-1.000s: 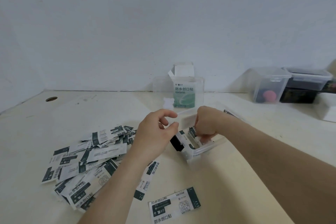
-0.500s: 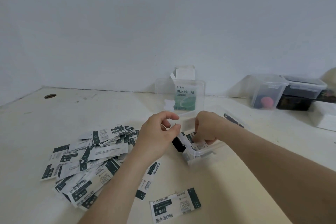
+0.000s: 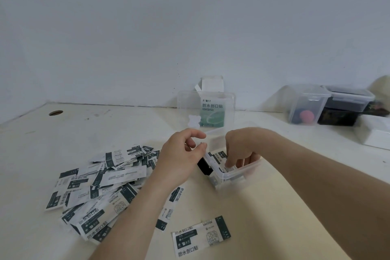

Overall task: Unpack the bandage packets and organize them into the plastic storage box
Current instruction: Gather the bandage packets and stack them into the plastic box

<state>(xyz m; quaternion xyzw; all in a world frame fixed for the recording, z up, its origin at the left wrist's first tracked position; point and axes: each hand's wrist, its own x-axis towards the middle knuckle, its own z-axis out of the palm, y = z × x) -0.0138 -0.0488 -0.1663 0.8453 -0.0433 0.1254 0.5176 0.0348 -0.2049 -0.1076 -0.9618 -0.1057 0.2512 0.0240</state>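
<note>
**Right hand** [image 3: 240,148]: reaches into the plastic storage box [image 3: 242,172]. The fingers [image 3: 229,162] curl down over the top edges of the filed packets [image 3: 219,156] standing on edge inside and grip them, as far as can be seen. The thumb is hidden.

**Left hand** [image 3: 181,158]: just beside the box's left wall, loosely curled and narrow, with nothing held. The thumb tip is at the box corner; contact cannot be told.

**Plastic storage box**: clear and lidless, in the middle of the table [image 3: 274,207], partly filled at its left end.

**Loose packets** [image 3: 95,181]: an overlapping heap to the left of the box, well short of sorted.

**Single packet** [image 3: 200,236]: flat and apart, on the near side of the table.

**Carton** [image 3: 212,114]: flap open, by the wall, behind or inside a clear plastic piece; which one cannot be told.

**Lidded containers** [image 3: 306,103]: far right, not involved.

**Step in hand (judged):** seating and squaring the filed row. Most of the stock is still outside the box.

**Next move (judged):**
- The free left hand gathers a small batch from the heap.
- The edges are aligned, all facing one way.
- The batch is slid upright against the row while the right hand keeps that row from toppling.
</note>
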